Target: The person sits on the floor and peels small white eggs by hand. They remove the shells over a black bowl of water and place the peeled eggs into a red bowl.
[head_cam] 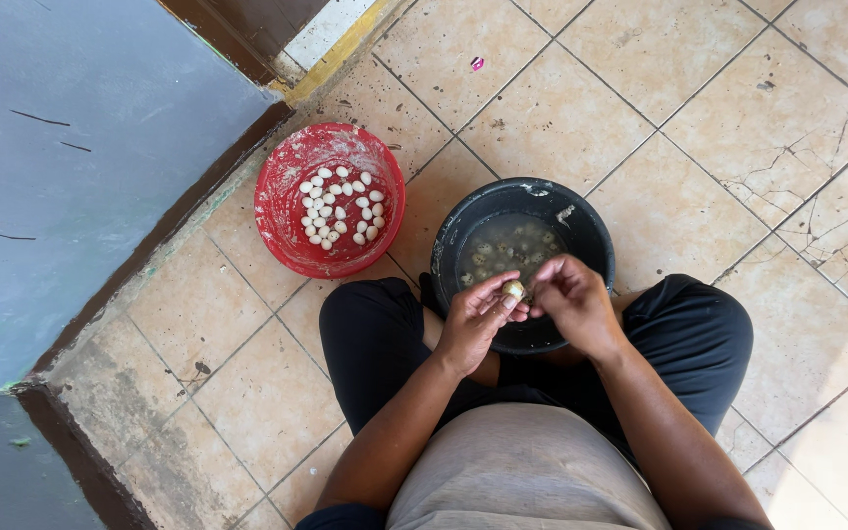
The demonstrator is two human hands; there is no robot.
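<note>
The person sat on the floor with knees spread, and both hands met over the near rim of a black bucket (581, 231). The left hand (473, 319) pinched a small egg (513, 290) between thumb and fingertips, held up close to the body where it was easy to see. The right hand (573, 299) had its fingertips curled in against the same egg, touching its shell, seemingly picking at it; whether it truly gripped anything could not be told. The egg hung just above the bucket, likely so that any bits of shell would fall into the cloudy water there, where more speckled eggs (507, 250) lay soaking.

To the left of the bucket, just beside it, stood a red bowl (282, 211) with a heap of smooth white eggs (341, 204) in its middle. It sat within easy reach of the left arm, kept apart from the unpeeled ones.

The floor (738, 128) was of pale beige tiles, worn and stained, with cracks running through those on the right. A small pink scrap (477, 63) lay on a tile farther off. On the left rose a grey-blue wall (80, 167) with a dark brown base, and a yellow strip (341, 49) marked a threshold at the top
</note>
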